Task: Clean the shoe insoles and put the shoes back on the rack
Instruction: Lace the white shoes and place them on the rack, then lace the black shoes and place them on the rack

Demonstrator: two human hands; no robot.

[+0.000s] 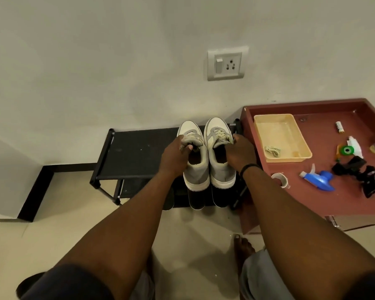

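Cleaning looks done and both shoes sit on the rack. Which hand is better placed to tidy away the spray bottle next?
Probably the right hand: the spray bottle lies on the red table at its side.

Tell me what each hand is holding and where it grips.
Left hand grips the left shoe at its tongue and collar. Right hand grips the right shoe at its tongue and collar.

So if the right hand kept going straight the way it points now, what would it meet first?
The right hand grips the right shoe at its tongue and points toward the wall. Going on, it would likely carry the shoe toe-first over the rack into the wall, though depth is unclear.
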